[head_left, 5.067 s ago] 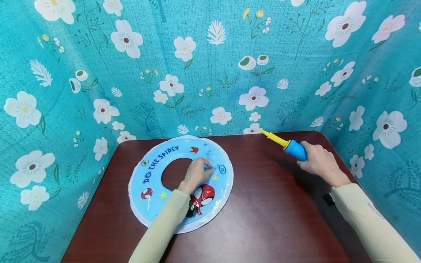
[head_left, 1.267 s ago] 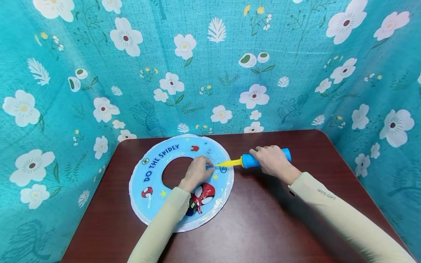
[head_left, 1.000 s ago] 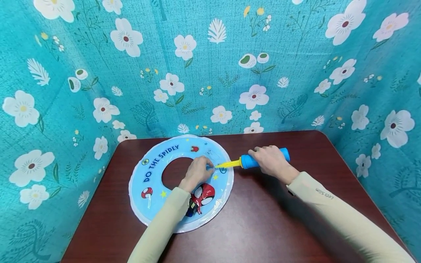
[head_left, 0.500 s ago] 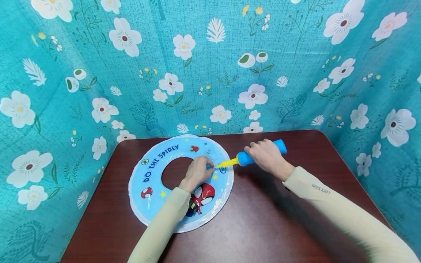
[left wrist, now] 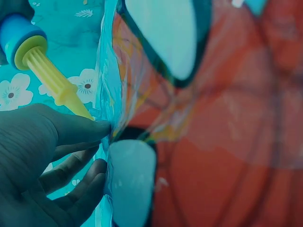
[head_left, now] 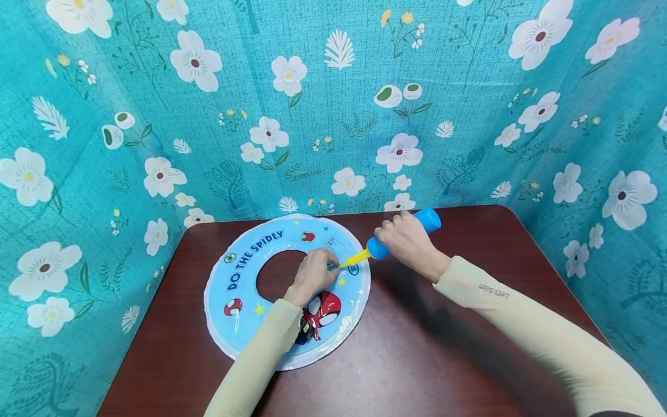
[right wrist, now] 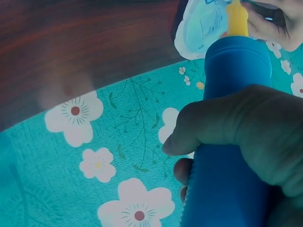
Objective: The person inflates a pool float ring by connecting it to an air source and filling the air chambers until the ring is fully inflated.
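A light blue swim ring (head_left: 221,327) printed "DO THE SPIDEY" lies on the table, mostly flat. My left hand (head_left: 312,272) reaches over its hole and pinches a small blue valve on its right side. In my right hand (head_left: 409,240) is a blue hand pump (head_left: 429,220), held round its body and tilted, its back end raised. The pump's yellow nozzle (head_left: 355,258) points down-left, its tip at my left fingertips. The left wrist view shows the nozzle (left wrist: 49,75) meeting the thumb; whether its tip sits inside the valve is hidden.
The dark brown table (head_left: 417,359) has its far edge just behind the ring. A teal flowered curtain (head_left: 323,116) hangs behind and along both sides. In the right wrist view the curtain (right wrist: 142,165) shows beyond the table edge.
My right hand has brought the pump leftwards to the ring's valve; over the last second its back end has risen and swung left. My left hand has kept its place.
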The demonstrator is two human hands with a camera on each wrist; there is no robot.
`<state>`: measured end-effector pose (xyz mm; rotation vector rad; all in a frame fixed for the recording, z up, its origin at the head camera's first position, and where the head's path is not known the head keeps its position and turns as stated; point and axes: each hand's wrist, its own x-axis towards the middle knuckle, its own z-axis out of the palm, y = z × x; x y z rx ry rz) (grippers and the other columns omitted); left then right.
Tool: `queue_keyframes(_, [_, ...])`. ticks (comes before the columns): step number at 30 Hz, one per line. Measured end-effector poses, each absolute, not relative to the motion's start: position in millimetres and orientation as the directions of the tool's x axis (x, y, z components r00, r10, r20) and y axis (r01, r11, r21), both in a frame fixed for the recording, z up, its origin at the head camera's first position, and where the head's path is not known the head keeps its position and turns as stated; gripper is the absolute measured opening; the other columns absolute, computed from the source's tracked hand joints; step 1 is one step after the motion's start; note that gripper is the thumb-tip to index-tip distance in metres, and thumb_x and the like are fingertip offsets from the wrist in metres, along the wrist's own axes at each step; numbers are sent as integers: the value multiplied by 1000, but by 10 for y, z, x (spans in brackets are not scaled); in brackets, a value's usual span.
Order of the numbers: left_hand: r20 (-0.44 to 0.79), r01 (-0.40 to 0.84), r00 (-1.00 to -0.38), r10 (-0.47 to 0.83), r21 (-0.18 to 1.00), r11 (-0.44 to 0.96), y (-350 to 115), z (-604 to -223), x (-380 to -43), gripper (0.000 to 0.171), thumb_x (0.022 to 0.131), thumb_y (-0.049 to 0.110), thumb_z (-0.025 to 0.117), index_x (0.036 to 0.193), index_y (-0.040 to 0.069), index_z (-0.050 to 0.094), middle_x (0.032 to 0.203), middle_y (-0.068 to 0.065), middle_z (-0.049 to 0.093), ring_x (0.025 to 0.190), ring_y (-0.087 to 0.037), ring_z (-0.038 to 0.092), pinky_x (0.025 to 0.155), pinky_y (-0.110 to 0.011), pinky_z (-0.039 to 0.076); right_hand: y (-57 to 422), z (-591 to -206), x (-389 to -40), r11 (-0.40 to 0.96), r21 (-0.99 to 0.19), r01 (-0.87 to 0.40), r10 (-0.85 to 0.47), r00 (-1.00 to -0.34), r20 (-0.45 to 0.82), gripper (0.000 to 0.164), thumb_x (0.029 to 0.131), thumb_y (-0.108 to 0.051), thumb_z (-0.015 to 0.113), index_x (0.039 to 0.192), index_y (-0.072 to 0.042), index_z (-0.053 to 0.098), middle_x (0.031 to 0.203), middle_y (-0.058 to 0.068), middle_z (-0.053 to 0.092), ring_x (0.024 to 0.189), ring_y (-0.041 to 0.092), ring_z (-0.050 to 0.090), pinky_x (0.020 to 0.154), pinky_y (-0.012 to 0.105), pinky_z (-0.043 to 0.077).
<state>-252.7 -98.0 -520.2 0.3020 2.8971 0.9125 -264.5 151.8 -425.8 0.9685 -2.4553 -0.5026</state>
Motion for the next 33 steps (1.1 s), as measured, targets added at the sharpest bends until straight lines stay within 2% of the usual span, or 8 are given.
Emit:
queue_keyframes(9, [-14,173,-974,226,596,784,-984,-5203,-2541,24,97,18,81,119,9,82,125,-9,73,110,-23,67,95,-45,61,1417,-4229,-2629,645,579,-499,-728,-631,268,37,70,-28,102,91,-8,80,67,8,66,63,25,62,66,36,52])
queue_keyframes(17, [5,196,-970,245,614,764,-1003,-5225,-2574,22,97,14,80,118,8,82,124,-8,75,112,-23,68,101,-46,59,1337,-4173,-2654,580,665,-471,-742,-643,192,52,67,-43,103,102,-11,81,77,7,74,69,24,65,73,35,55])
queue_keyframes(21, [-5,189,-969,248,631,752,-1004,-5242,-2581,22,97,13,80,118,9,83,124,-8,75,112,-24,67,101,-46,59,1309,-4157,-2698,539,693,-478,-763,-626,161,48,70,-43,101,100,-12,80,75,6,72,67,23,63,71,34,52])
queue_keyframes(26, [35,226,-963,266,640,735,-1024,-5275,-2609,17,95,10,81,112,12,85,117,-4,78,110,-22,70,97,-43,61,1249,-4119,-2774,486,724,-490,-790,-600,123,42,75,-43,98,100,-15,80,82,4,76,74,23,68,76,34,53])
queue_keyframes(30, [57,254,-957,285,643,723,-1041,-5266,-2638,15,94,9,82,108,13,86,113,-4,79,107,-21,71,94,-42,61,1162,-4075,-2790,414,782,-466,-813,-576,87,38,80,-41,95,102,-14,80,83,3,76,75,21,68,76,31,51])
queue_keyframes(33, [68,263,-955,290,647,716,-1035,-5271,-2657,15,94,9,83,108,12,86,112,-4,78,105,-21,71,93,-41,62,1115,-4059,-2793,363,827,-430,-826,-559,71,39,81,-41,94,104,-13,80,86,3,78,78,22,71,80,32,53])
